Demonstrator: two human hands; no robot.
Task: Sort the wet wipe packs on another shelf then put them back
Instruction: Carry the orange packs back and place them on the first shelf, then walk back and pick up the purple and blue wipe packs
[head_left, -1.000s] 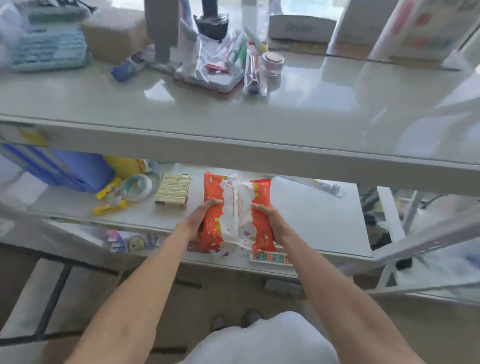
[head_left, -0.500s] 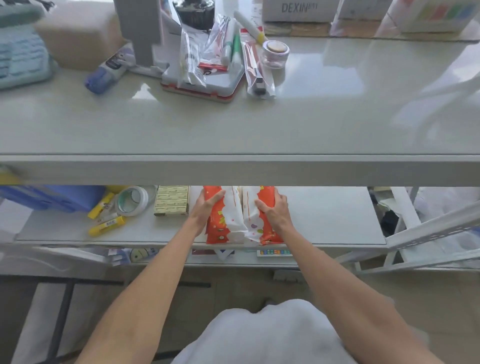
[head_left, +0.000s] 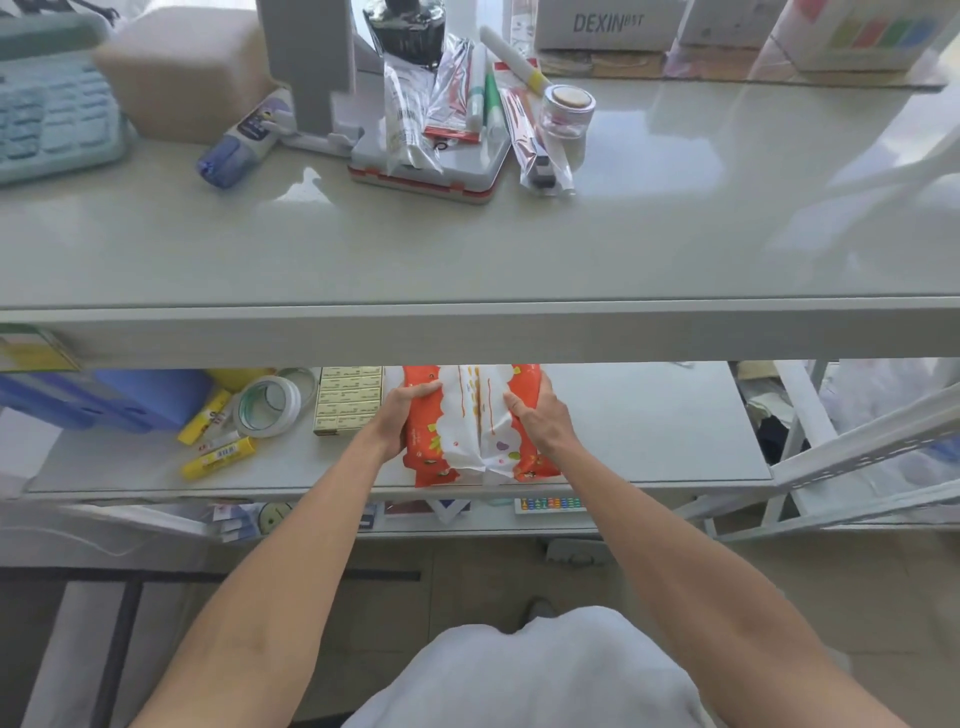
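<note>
An orange-and-white bundle of wet wipe packs (head_left: 475, 431) lies on the middle shelf (head_left: 649, 431), partly tucked under the top shelf's front edge (head_left: 478, 332). My left hand (head_left: 402, 415) grips its left side, thumb on top. On the right side, my right hand (head_left: 540, 415) holds the bundle with the thumb pressed into the white wrapping. The far end of the packs is hidden by the top shelf.
Left of the packs on the same shelf lie a yellow-green box (head_left: 348, 400), a tape roll (head_left: 267, 405), yellow glue sticks (head_left: 218, 457) and blue folders (head_left: 104, 400). The top shelf carries a calculator (head_left: 47, 119), a tray of stationery (head_left: 431, 150) and a small jar (head_left: 566, 111). A lower shelf (head_left: 467, 519) holds small items.
Both hands have pushed the bundle of packs further back onto the middle shelf, from its front edge to under the top shelf. The camera has tilted and moved closer.
</note>
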